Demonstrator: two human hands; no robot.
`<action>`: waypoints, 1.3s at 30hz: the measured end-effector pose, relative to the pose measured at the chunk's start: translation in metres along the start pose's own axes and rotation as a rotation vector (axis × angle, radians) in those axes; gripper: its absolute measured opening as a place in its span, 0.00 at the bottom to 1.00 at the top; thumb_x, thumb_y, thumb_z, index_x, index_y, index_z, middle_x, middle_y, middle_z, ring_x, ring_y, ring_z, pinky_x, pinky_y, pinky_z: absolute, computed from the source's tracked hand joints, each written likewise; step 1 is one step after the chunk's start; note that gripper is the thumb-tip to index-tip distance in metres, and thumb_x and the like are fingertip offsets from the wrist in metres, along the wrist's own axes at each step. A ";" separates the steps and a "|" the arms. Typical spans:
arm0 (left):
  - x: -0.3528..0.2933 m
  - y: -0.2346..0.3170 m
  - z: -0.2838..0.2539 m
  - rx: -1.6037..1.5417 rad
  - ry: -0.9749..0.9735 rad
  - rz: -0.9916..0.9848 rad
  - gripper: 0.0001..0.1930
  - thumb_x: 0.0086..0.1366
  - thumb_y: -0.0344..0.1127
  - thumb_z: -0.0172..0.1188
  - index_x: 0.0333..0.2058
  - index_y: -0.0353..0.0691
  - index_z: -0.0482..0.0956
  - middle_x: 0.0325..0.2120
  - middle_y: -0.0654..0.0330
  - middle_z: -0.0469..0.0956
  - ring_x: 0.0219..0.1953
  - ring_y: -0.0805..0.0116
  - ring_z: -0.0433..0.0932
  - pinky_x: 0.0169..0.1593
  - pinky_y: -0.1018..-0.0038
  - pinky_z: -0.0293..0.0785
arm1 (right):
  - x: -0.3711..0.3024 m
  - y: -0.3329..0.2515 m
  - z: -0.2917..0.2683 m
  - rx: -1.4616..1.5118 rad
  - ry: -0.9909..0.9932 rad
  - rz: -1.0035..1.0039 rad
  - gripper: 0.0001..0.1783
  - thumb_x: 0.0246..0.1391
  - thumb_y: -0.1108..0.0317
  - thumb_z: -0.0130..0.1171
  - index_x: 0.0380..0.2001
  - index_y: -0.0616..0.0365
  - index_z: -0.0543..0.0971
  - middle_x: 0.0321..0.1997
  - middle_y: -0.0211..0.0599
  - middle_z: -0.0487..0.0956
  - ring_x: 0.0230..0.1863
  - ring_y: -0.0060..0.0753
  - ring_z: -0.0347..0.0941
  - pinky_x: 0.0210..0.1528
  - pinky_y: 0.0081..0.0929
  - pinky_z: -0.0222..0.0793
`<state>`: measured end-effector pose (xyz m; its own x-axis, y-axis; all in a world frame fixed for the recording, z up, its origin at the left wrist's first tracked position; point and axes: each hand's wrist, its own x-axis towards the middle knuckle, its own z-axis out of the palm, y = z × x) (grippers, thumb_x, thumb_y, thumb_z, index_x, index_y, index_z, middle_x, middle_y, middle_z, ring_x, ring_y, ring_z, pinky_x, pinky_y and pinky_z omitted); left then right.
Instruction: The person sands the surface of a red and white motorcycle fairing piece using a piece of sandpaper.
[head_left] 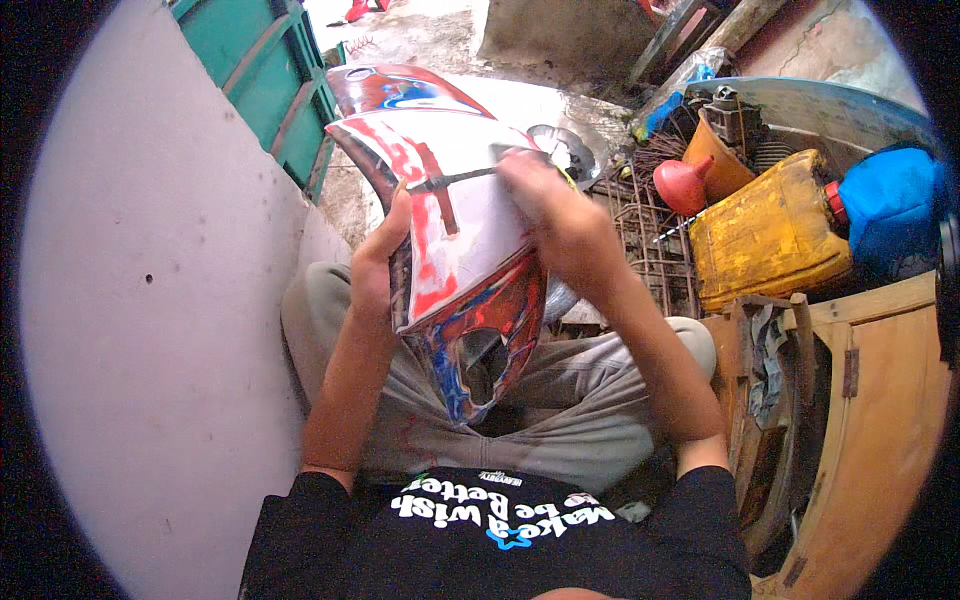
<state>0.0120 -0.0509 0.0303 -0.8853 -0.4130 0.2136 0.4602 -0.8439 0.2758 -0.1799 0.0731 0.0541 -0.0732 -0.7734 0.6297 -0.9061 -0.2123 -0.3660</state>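
A painted body panel point(485, 215), like a motorcycle fairing, is held tilted above my lap. Its white face bears red patches, and its lower part is red and blue with an opening. My left hand point(378, 262) grips the panel's left edge, thumb on the face. From near that thumb a narrow dark strip point(450, 181), perhaps tape, crosses the white surface towards my right hand point(555, 205). That hand is closed and blurred by motion at the panel's right side. Its fingertips and whatever they hold cannot be made out clearly.
A white wall point(160, 300) rises close on my left, beside a green metal door point(250, 65). On the right are a yellow jerrycan point(775, 230), a red funnel point(684, 184), a blue bag point(893, 210), a metal grid point(648, 235) and a wooden cabinet point(885, 390).
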 end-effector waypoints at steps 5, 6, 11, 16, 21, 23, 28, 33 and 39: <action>0.003 -0.004 -0.006 0.063 0.053 0.035 0.26 0.75 0.48 0.47 0.63 0.34 0.63 0.55 0.46 0.74 0.53 0.54 0.78 0.60 0.58 0.72 | -0.013 -0.041 0.013 0.021 -0.084 -0.240 0.27 0.51 0.76 0.59 0.58 0.60 0.75 0.59 0.49 0.77 0.62 0.49 0.74 0.62 0.40 0.72; 0.005 -0.002 -0.005 0.003 -0.022 0.000 0.27 0.75 0.48 0.47 0.62 0.34 0.63 0.55 0.46 0.74 0.53 0.54 0.78 0.60 0.58 0.72 | -0.009 -0.046 0.008 0.023 -0.126 -0.294 0.27 0.52 0.77 0.58 0.58 0.60 0.75 0.59 0.48 0.77 0.61 0.49 0.74 0.62 0.40 0.72; 0.002 -0.003 0.004 0.063 0.033 0.109 0.27 0.76 0.47 0.45 0.63 0.32 0.62 0.56 0.46 0.74 0.54 0.54 0.77 0.62 0.57 0.70 | -0.002 0.008 -0.002 0.073 0.017 0.175 0.28 0.52 0.80 0.57 0.59 0.57 0.75 0.61 0.52 0.75 0.63 0.46 0.72 0.65 0.38 0.68; 0.004 0.001 -0.001 0.148 0.053 0.097 0.26 0.75 0.46 0.47 0.62 0.32 0.63 0.54 0.47 0.75 0.53 0.56 0.78 0.60 0.59 0.73 | -0.010 -0.050 0.002 0.066 -0.203 -0.351 0.25 0.54 0.76 0.56 0.57 0.57 0.76 0.60 0.46 0.77 0.63 0.43 0.73 0.65 0.39 0.69; 0.000 -0.001 0.000 0.098 0.150 0.155 0.25 0.74 0.46 0.51 0.59 0.32 0.66 0.51 0.48 0.77 0.52 0.57 0.79 0.57 0.60 0.75 | 0.001 0.005 -0.019 0.031 -0.093 0.188 0.23 0.58 0.76 0.55 0.58 0.57 0.75 0.58 0.51 0.77 0.62 0.45 0.73 0.62 0.36 0.72; 0.000 0.002 0.007 0.094 0.112 0.165 0.26 0.74 0.47 0.49 0.60 0.32 0.66 0.52 0.48 0.77 0.52 0.57 0.79 0.58 0.60 0.74 | -0.006 -0.003 -0.007 -0.031 -0.071 -0.083 0.23 0.57 0.77 0.54 0.57 0.58 0.76 0.60 0.51 0.76 0.63 0.46 0.72 0.62 0.38 0.72; 0.000 0.006 -0.001 0.089 0.018 0.055 0.27 0.75 0.49 0.47 0.61 0.31 0.65 0.53 0.46 0.77 0.51 0.56 0.80 0.58 0.57 0.74 | -0.005 -0.049 0.003 0.032 -0.162 -0.273 0.23 0.54 0.76 0.55 0.56 0.58 0.76 0.58 0.47 0.78 0.61 0.46 0.75 0.62 0.39 0.72; 0.003 -0.002 -0.002 -0.055 -0.098 0.053 0.27 0.75 0.47 0.47 0.61 0.31 0.64 0.55 0.46 0.75 0.54 0.54 0.78 0.61 0.57 0.71 | -0.004 -0.012 0.004 0.016 -0.083 -0.063 0.25 0.55 0.80 0.54 0.58 0.59 0.75 0.58 0.51 0.77 0.62 0.48 0.73 0.63 0.38 0.71; 0.001 0.006 -0.001 0.037 0.061 0.074 0.26 0.75 0.46 0.48 0.61 0.31 0.64 0.55 0.47 0.74 0.54 0.55 0.77 0.61 0.57 0.71 | 0.005 -0.019 -0.004 -0.035 -0.073 -0.160 0.21 0.57 0.78 0.53 0.55 0.61 0.77 0.57 0.49 0.79 0.59 0.43 0.77 0.61 0.36 0.73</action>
<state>0.0140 -0.0567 0.0307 -0.8506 -0.4949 0.1778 0.5259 -0.7973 0.2962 -0.1648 0.0751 0.0666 0.1026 -0.7729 0.6262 -0.9177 -0.3164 -0.2402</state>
